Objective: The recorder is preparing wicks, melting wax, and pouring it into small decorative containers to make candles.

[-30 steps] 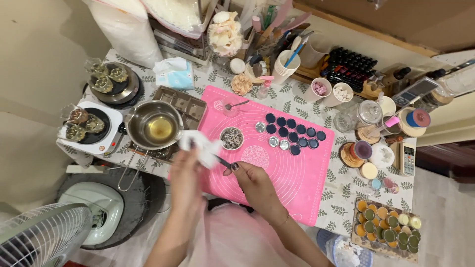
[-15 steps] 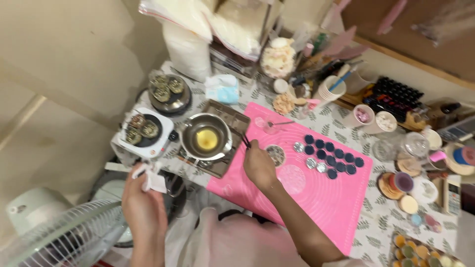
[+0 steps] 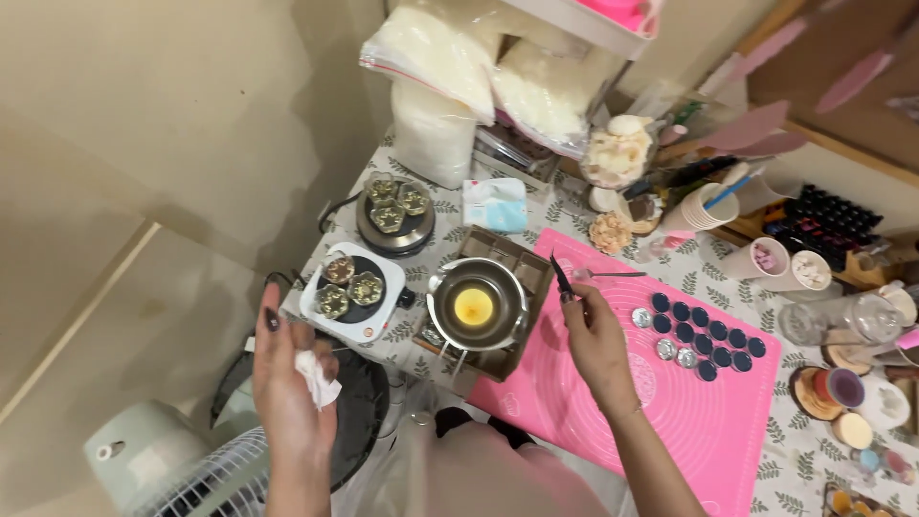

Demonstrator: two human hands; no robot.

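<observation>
Two hands up over a crowded surface (image 3: 421, 349) with a leaf-print cover. Left hand (image 3: 287, 383) raised off the near-left edge, palm up, fingers curled loosely round a crumpled white tissue (image 3: 316, 376), hanging over a dark round bin (image 3: 359, 407) below and beside a white fan (image 3: 206, 479). Right hand (image 3: 595, 340) closed in a pinch on dark tweezers (image 3: 560, 273), long axis running up and to the left, tips aimed away from the body. Just left of those tips, a small metal melting pot (image 3: 477, 304) with a pool of yellow liquid in its bottom, seated on a brown tray (image 3: 517, 257); right hand plainly the nearer one to it, left hand well apart. Under the right forearm, a pink silicone mat (image 3: 613, 412), carrying rows of dark blue round tins (image 3: 704, 335) and a few silvery ones to the right of the tweezers. Further left, a white hot plate (image 3: 349, 290) bearing three filled flower-shaped moulds, and behind it a black round one (image 3: 394, 213) with three more. Bags of white flakes (image 3: 450, 67) stacked at the back; cups and jars crowding the right side.
</observation>
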